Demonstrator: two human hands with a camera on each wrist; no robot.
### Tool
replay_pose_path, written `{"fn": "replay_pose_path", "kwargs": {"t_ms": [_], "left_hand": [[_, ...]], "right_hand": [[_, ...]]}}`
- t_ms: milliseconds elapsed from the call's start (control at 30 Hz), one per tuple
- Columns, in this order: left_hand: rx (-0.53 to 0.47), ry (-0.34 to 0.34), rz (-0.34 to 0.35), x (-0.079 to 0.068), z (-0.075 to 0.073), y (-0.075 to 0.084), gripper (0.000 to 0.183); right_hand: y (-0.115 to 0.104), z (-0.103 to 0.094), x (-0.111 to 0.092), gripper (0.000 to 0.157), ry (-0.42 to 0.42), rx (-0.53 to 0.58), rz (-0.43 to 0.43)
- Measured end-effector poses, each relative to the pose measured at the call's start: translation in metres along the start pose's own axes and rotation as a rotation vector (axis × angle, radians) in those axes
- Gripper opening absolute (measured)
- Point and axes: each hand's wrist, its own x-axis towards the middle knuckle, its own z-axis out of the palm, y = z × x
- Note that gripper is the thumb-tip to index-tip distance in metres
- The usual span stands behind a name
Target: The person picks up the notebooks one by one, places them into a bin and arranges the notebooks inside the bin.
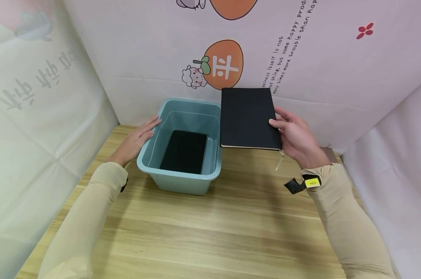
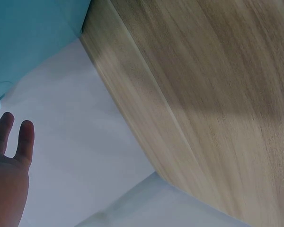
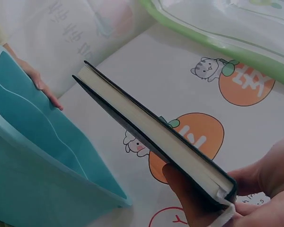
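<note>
My right hand [image 1: 295,133] pinches the right edge of a black hardcover notebook [image 1: 249,118], thumb on top of the cover and fingers beneath. The notebook is held above the table, just right of a light blue plastic bin [image 1: 182,182]. In the right wrist view its cream page block [image 3: 146,125] shows edge-on, with a pale ribbon [image 3: 223,216] hanging at the spine end. Inside the bin, a second flat black item [image 1: 185,152] lies on the bottom. My left hand [image 1: 135,140] rests with straight fingers along the bin's left rim; in the left wrist view two fingertips [image 2: 25,137] show.
The bin stands on a wood-grain table [image 1: 238,224] near its back edge. White printed cloth [image 1: 144,50] hangs behind and at both sides. A small brownish object [image 1: 329,154] lies behind my right wrist.
</note>
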Motion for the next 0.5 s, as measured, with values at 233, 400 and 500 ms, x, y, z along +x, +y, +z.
{"fn": "replay_pose_path", "kwargs": {"t_ms": [233,400,500], "left_hand": [[0.001,-0.004,0.010,0.001,-0.001,0.000,0.048],[0.005,-0.005,0.007,0.000,0.000,-0.001,0.048],[0.008,-0.008,-0.001,0.000,0.000,-0.001,0.048]], "right_hand": [[-0.006,0.015,0.009,0.068,0.007,-0.007,0.006],[-0.009,0.026,0.015,0.067,0.016,0.009,0.020],[-0.010,0.032,0.018,0.066,0.015,0.015,0.028]]}}
